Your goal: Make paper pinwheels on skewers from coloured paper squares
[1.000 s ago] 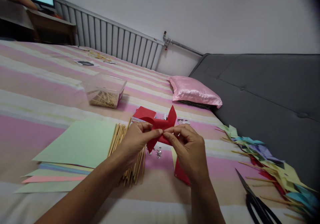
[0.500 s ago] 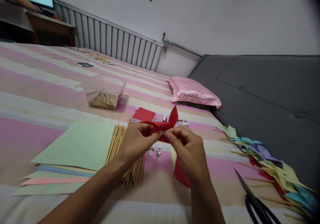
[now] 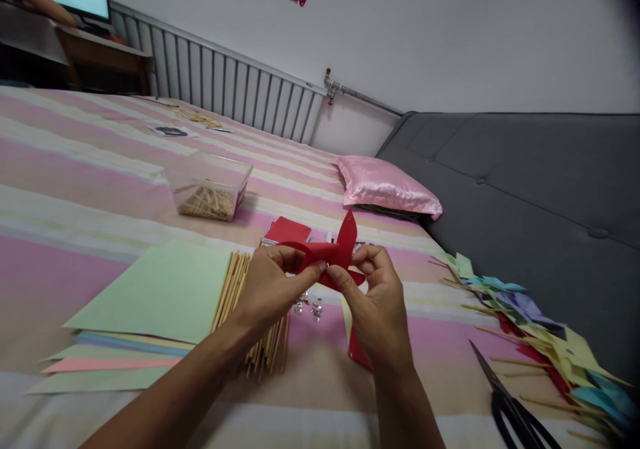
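Observation:
A red paper pinwheel [image 3: 346, 241] is held up in front of me, with curled blades and one pointed blade sticking upward. My left hand [image 3: 274, 282] pinches its left side, thumb near the centre. On the other side, my right hand [image 3: 379, 302] grips it with the thumb at the centre and the fingers behind the paper. A small shiny bit shows between the two thumbs, too small to make out fully. Beneath the hands lie several small silvery metal pieces [image 3: 317, 310]. Wooden sticks [image 3: 231, 282] lie in a bundle under my left hand, and red paper [image 3: 359, 351] lies below my right.
Coloured paper sheets [image 3: 155, 292] are stacked at left. Behind stand a clear plastic box [image 3: 210, 175] with short sticks and a red card stack [image 3: 288, 229]. Scissors [image 3: 500, 385] and several pinwheels [image 3: 555, 345] lie at right, near a pink pillow [image 3: 387, 185]. A person's arm [image 3: 47, 3] shows far left.
My right fingers have opened out a little and shifted to the right behind the paper, baring more of the pinwheel's lower right blade. My left hand stays nearly in place.

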The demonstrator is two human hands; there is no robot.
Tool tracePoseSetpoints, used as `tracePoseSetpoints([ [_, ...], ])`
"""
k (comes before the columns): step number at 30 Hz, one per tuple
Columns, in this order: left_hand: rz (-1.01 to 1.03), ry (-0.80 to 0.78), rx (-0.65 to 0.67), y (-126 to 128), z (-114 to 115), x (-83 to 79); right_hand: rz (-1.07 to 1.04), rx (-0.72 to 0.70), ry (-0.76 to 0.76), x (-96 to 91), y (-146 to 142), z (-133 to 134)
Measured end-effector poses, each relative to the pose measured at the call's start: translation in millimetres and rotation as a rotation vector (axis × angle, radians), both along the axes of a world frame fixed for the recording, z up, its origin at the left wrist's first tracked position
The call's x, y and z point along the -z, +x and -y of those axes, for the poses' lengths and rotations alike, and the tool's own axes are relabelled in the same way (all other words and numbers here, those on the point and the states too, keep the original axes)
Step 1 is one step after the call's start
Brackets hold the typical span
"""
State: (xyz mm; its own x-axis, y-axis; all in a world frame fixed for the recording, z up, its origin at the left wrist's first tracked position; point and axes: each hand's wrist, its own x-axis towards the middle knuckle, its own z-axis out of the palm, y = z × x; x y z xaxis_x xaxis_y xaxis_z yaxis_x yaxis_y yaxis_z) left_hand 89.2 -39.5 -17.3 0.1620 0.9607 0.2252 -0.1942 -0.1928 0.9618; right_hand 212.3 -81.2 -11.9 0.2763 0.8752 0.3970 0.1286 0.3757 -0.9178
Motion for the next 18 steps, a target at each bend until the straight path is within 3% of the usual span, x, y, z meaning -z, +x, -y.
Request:
tracePoseSetpoints([
  [3, -0.002, 0.020, -0.001, -0.8, -0.1, -0.3, -0.074, -0.087, -0.024, -0.3, -0.9, -0.4],
  [6, -0.012, 0.042, 0.003, -1.7, 0.0, -0.2, 0.001, -0.135, -0.020, -1.0, 0.4, -0.4],
  [10, -0.048, 0.080, -0.018, -2.4, 1.3, -0.9, 0.074, -0.154, 0.002, -1.8, 1.3, 0.4],
  [18, -0.085, 0.208, -0.035, -2.1, 5.1, -0.1, 0.010, -0.206, -0.008, -2.8, -0.7, 2.9],
])
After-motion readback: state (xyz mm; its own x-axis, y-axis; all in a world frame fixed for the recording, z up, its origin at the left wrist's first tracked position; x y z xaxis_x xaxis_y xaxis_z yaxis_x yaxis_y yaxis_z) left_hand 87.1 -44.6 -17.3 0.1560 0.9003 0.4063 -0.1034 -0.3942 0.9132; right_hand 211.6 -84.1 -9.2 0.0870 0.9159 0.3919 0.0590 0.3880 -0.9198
